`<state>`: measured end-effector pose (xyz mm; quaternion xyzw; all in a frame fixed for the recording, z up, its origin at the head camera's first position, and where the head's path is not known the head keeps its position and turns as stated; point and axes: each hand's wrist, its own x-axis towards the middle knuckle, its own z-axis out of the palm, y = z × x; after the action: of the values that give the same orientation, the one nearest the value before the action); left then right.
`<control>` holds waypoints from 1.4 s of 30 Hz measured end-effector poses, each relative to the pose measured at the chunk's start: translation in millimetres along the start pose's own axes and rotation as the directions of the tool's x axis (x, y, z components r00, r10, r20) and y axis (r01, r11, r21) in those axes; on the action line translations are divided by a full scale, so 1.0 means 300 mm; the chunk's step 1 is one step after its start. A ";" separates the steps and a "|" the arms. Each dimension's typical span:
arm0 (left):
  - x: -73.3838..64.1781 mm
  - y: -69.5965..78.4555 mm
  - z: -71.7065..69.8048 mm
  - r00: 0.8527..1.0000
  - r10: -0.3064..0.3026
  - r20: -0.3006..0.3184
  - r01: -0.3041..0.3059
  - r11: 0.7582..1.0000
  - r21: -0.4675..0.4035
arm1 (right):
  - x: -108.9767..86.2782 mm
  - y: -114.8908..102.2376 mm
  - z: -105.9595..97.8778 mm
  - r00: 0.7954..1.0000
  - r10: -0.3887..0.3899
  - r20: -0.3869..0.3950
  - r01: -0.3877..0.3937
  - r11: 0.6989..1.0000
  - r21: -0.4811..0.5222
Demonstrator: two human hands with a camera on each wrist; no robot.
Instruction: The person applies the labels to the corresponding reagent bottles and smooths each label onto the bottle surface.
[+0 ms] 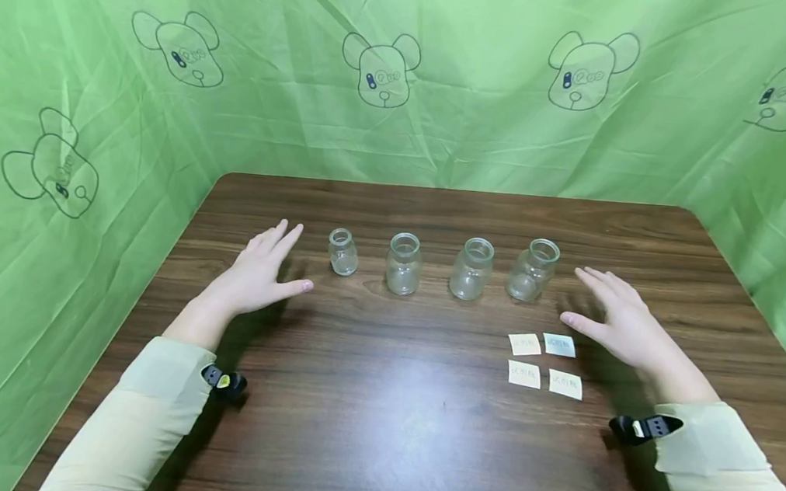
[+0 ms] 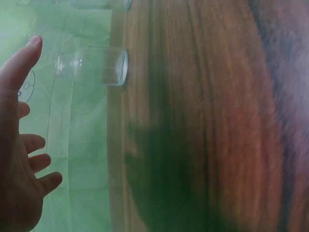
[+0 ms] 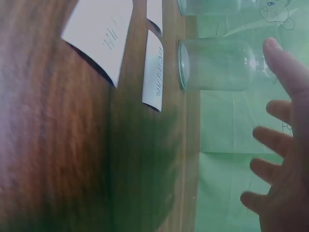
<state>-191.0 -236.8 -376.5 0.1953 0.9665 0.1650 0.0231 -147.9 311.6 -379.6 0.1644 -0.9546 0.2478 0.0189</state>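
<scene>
My left hand (image 1: 257,273) hovers over the table's left side, fingers spread and holding nothing. Nearest to its thumb stands a small clear glass jar (image 1: 344,254), also seen in the left wrist view (image 2: 94,66). Two larger glass jars, a middle-left jar (image 1: 404,266) and a middle-right jar (image 1: 471,270), stand upright in the same row. At the row's right end is another glass jar (image 1: 532,272), close to my right hand (image 1: 614,315). That hand also holds nothing, its fingers extended above the table, with handwritten paper notes below and left of it.
Four is avoided here: several notes lie in two rows, among them a blue note (image 1: 560,345), a cream note (image 1: 525,344) and a white note (image 1: 525,374). The dark wooden table (image 1: 349,429) meets a green cloth backdrop (image 1: 444,141) behind and at both sides.
</scene>
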 end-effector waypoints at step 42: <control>0.007 0.112 0.150 0.996 0.033 -0.080 -0.058 0.937 -0.345 | 0.004 -0.051 0.174 0.965 -0.166 0.200 0.171 0.985 -0.006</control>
<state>-175.7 -192.9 -408.1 0.2043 0.9176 0.3404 0.0182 -141.8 273.6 -417.9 0.2688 -0.9370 0.2166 -0.0538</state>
